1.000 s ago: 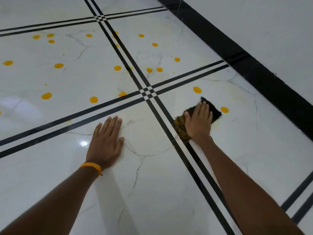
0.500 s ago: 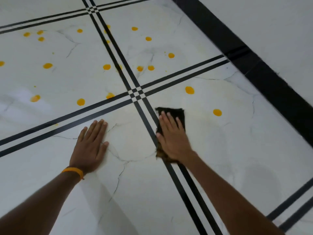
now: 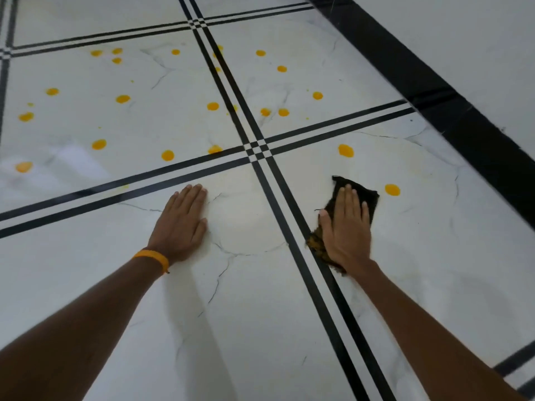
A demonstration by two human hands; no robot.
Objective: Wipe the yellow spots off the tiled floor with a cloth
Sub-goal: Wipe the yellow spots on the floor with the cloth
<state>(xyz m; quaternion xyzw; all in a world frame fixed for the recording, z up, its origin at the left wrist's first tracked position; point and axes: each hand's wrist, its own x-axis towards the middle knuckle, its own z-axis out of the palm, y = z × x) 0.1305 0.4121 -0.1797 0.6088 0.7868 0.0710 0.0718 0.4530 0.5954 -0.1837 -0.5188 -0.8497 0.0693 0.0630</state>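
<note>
Right hand [image 3: 346, 227] lay flat, palm pinning the dark cloth [image 3: 367, 195] to the floor [image 3: 260, 328]; nearest yellow spot [image 3: 392, 189] sat just right of its fingertips. Left hand [image 3: 182, 221] braced, empty.

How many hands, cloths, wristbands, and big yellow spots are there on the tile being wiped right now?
Hands: 2 (left, right)
Cloth: 1
Wristband: 1
Yellow spots there: 2
Total: 6

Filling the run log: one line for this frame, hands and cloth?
right hand: flat on dark cloth | left hand: flat on tile, empty | nearest yellow spot: right of cloth, untouched | stage: wiping
</note>
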